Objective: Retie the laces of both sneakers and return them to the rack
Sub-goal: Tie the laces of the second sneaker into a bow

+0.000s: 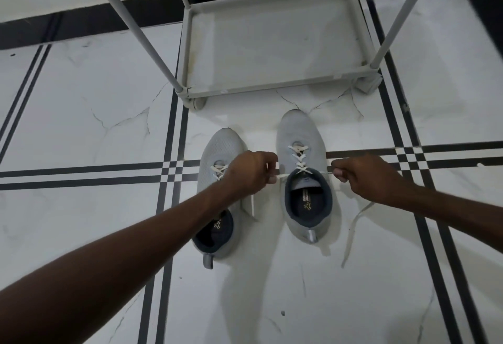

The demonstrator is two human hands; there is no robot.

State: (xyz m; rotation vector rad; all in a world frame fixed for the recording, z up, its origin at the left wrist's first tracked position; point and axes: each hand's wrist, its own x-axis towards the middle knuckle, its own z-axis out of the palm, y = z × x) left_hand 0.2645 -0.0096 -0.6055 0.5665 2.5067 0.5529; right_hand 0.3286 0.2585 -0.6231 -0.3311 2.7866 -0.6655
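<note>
Two light grey sneakers with dark blue linings stand side by side on the tiled floor, toes pointing at the rack. My left hand (251, 170) pinches the left end of the right sneaker's (299, 136) white lace. My right hand (364, 175) grips the other end, which trails down to the floor (351, 232). The lace is pulled taut sideways across the shoe's opening. My left forearm covers part of the left sneaker (220, 145), whose lace hangs loose beside it. The grey shoe rack (272, 86) stands just beyond the toes, its bottom shelf bare.
White marble-look floor tiles with black stripe borders (81, 177) spread all around. The rack's upright poles (141, 33) rise toward me at left and right. A dark skirting strip runs along the wall behind the rack.
</note>
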